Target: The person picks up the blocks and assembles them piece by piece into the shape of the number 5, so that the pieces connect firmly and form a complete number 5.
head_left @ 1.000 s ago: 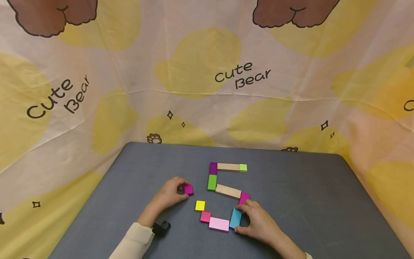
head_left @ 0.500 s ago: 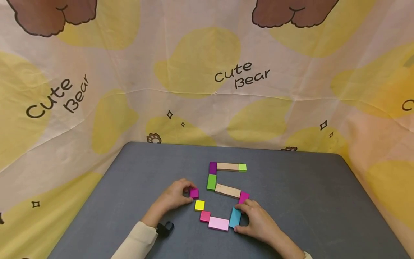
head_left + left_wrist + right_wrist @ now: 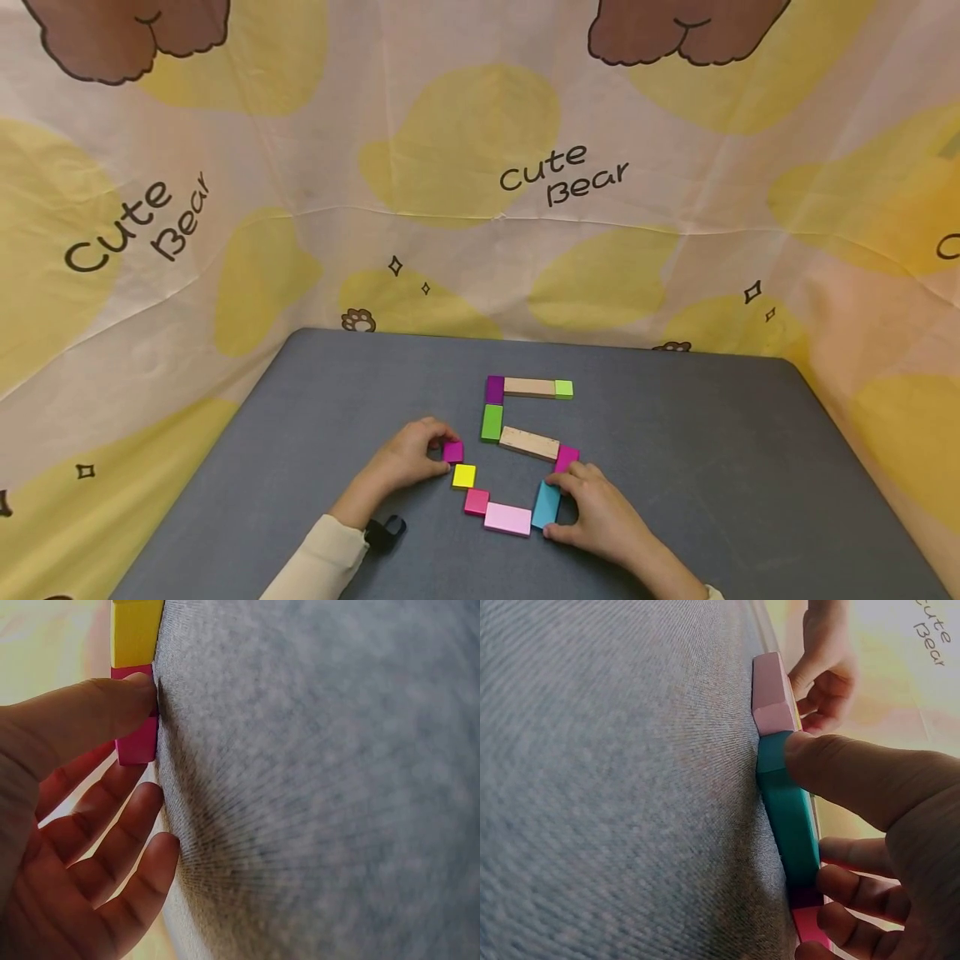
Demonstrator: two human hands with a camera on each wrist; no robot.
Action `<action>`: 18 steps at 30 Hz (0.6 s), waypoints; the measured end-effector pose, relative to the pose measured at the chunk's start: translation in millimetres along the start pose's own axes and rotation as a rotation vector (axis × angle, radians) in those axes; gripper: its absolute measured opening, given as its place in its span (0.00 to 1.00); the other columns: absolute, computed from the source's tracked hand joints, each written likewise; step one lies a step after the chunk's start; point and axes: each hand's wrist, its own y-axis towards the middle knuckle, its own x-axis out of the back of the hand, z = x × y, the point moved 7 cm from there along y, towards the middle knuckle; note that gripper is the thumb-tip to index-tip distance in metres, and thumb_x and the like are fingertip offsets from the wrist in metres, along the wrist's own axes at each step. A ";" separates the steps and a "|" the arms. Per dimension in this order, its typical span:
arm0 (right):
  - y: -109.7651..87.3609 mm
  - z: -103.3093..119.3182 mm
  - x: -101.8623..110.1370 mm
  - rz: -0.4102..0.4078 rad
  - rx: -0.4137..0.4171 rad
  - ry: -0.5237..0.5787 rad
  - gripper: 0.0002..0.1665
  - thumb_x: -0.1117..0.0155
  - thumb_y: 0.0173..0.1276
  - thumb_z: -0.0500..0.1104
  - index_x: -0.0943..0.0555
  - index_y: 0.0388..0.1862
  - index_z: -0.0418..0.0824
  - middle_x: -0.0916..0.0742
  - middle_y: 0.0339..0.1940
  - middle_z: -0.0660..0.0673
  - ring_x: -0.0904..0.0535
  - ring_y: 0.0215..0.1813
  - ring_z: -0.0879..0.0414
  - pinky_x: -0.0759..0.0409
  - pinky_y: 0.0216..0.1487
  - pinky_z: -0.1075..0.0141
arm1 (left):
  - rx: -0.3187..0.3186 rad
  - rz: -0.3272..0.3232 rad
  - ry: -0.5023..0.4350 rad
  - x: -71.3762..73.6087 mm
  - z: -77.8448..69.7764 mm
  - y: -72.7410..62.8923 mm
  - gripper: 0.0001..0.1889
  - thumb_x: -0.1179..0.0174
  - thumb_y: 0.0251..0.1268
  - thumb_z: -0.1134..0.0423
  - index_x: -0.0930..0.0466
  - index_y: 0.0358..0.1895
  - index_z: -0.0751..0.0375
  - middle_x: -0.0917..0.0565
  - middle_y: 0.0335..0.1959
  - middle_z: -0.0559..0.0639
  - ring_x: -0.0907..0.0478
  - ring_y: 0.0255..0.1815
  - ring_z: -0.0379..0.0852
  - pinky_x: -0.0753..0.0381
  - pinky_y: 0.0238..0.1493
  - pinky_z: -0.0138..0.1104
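My left hand (image 3: 408, 454) pinches a small magenta cube (image 3: 453, 452) between thumb and fingers. The cube sits at the upper left of a yellow cube (image 3: 464, 477), close against it. In the left wrist view my thumb covers part of the magenta cube (image 3: 136, 744). My right hand (image 3: 600, 508) holds a blue rectangular block (image 3: 546, 505) at its two ends, thumb at the near end. That blue block (image 3: 791, 817) lies between a light pink block (image 3: 771, 694) and a magenta block (image 3: 810, 924) in the right wrist view.
A red cube (image 3: 476, 502) joins the yellow cube to the pink block. Farther back are wooden blocks (image 3: 529, 443), a green block (image 3: 491, 423), a purple block (image 3: 495, 390) and a lime cube (image 3: 563, 389). Everything lies flat on a grey table (image 3: 712, 433) before a printed cloth (image 3: 465, 167).
My left hand has moved right and slightly nearer, bringing the magenta cube from apart to beside the yellow cube. The right hand has stayed on the blue block.
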 end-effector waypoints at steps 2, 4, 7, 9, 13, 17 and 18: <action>0.2 0.2 0.3 0.006 -0.001 -0.001 0.32 0.21 0.43 0.56 0.17 0.47 0.45 0.23 0.34 0.57 0.32 0.39 0.63 0.26 0.37 0.68 | 0.002 0.001 0.002 -0.6 0.1 0.0 0.17 0.27 0.47 0.65 0.17 0.43 0.54 0.20 0.36 0.44 0.26 0.37 0.41 0.23 0.41 0.34; 0.3 0.4 0.7 0.009 -0.001 -0.001 0.32 0.21 0.43 0.56 0.17 0.47 0.46 0.23 0.34 0.57 0.32 0.39 0.63 0.26 0.37 0.67 | 0.006 0.001 0.006 -0.8 0.1 -0.1 0.17 0.27 0.47 0.65 0.17 0.43 0.54 0.19 0.37 0.44 0.26 0.37 0.41 0.23 0.42 0.35; 0.1 1.0 1.4 0.004 -0.001 0.000 0.32 0.21 0.43 0.56 0.17 0.47 0.46 0.22 0.34 0.57 0.32 0.39 0.63 0.26 0.37 0.68 | 0.021 0.006 0.008 -0.8 -0.2 -0.5 0.17 0.27 0.47 0.64 0.17 0.43 0.54 0.19 0.37 0.44 0.26 0.38 0.41 0.22 0.42 0.36; 0.0 1.1 1.7 0.001 -0.002 0.000 0.32 0.20 0.42 0.56 0.17 0.46 0.46 0.22 0.34 0.57 0.32 0.39 0.63 0.26 0.37 0.68 | 0.034 0.012 0.012 -0.9 -0.1 -0.8 0.17 0.27 0.48 0.63 0.17 0.44 0.53 0.20 0.38 0.44 0.26 0.38 0.40 0.22 0.43 0.36; 0.3 1.1 1.8 0.000 -0.005 -0.005 0.32 0.20 0.42 0.56 0.17 0.46 0.46 0.22 0.34 0.57 0.32 0.40 0.63 0.26 0.37 0.68 | 0.048 0.020 0.010 -1.0 -0.2 -0.9 0.17 0.27 0.48 0.62 0.17 0.45 0.53 0.20 0.38 0.43 0.26 0.38 0.40 0.21 0.44 0.37; 0.2 1.5 2.1 -0.006 0.000 -0.009 0.32 0.20 0.42 0.56 0.17 0.46 0.46 0.22 0.34 0.57 0.32 0.40 0.63 0.26 0.37 0.68 | 0.044 0.020 0.012 -1.7 -0.8 -1.1 0.17 0.27 0.48 0.62 0.17 0.45 0.53 0.19 0.38 0.44 0.25 0.39 0.41 0.21 0.44 0.38; 0.0 1.6 2.2 -0.009 0.002 -0.009 0.32 0.20 0.42 0.56 0.17 0.46 0.46 0.22 0.34 0.57 0.32 0.40 0.63 0.26 0.38 0.68 | 0.043 0.021 0.013 -1.9 -0.8 -1.2 0.17 0.27 0.48 0.62 0.17 0.45 0.53 0.19 0.38 0.44 0.25 0.39 0.41 0.21 0.45 0.38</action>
